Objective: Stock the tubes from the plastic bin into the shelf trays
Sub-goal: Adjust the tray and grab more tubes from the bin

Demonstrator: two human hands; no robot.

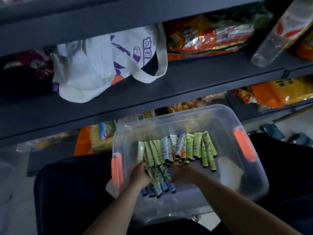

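Plastic bin: a clear, rounded rectangular tub with a soft translucent wall and an orange latch on each short side; it is held low in front of the dark shelves, resting on the person's lap.
Tubes in bin: a row of slim, flat-crimped squeeze tubes is laid side by side across the bin floor, printed in pale green, white and orange, with small black caps pointing toward the person.
Left hand: inside the bin at its near left corner, fingers curled round a bundle of tubes whose dark caps stick out below the fist.
Right hand: inside the bin just right of the bundle, blurred; its fingers reach toward the caps of the row, and whether anything is gripped cannot be told.
Shelves: flat dark grey boards rising behind the bin.
Tote bag: white cloth with purple and orange print, slumped on the shelf above the bin.
Snack packets: glossy orange foil bags, above and right of the bin.
Clear bottle: smooth plastic, lying tilted at far right.
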